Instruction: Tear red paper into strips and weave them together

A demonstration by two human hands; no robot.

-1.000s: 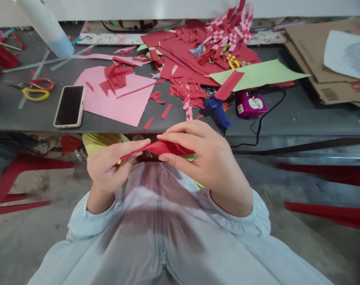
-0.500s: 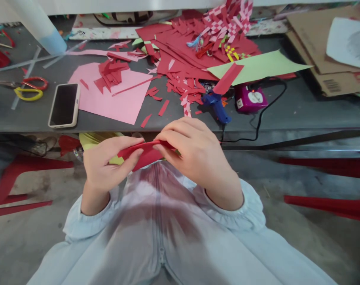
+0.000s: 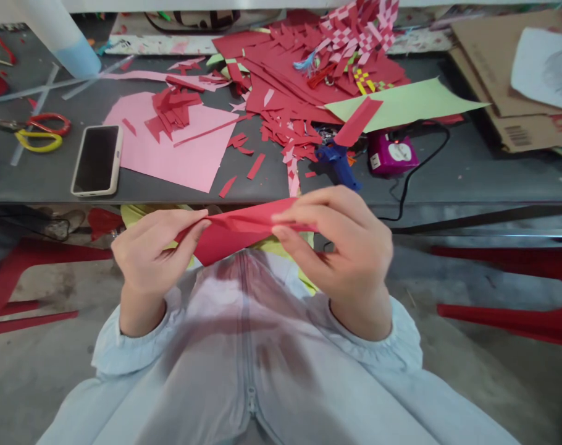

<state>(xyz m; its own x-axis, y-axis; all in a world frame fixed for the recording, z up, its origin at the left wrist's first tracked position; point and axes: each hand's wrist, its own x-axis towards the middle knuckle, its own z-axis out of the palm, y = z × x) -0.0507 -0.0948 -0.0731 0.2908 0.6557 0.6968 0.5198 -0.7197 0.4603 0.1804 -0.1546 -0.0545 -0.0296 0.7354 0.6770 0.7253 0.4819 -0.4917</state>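
A folded piece of red paper [image 3: 234,230] is stretched between both hands, just below the front edge of the grey table [image 3: 475,179] and above my lap. My left hand [image 3: 154,256] pinches its left end between thumb and fingers. My right hand [image 3: 341,247] grips its right end, fingers curled over the top fold. A bit of yellow-green paper [image 3: 290,248] shows under the red piece.
On the table lie a phone [image 3: 97,159], a pink sheet [image 3: 179,145], scissors [image 3: 37,131], a pile of red paper scraps [image 3: 299,86], a blue glue gun [image 3: 339,162], a magenta box with a black cord [image 3: 392,156], a green sheet [image 3: 401,102] and cardboard [image 3: 503,86]. Red stool legs [image 3: 517,321] stand on the floor.
My hands have moved apart, and the red paper now spans wider between them with its lower flap hanging open. The view has shifted slightly.
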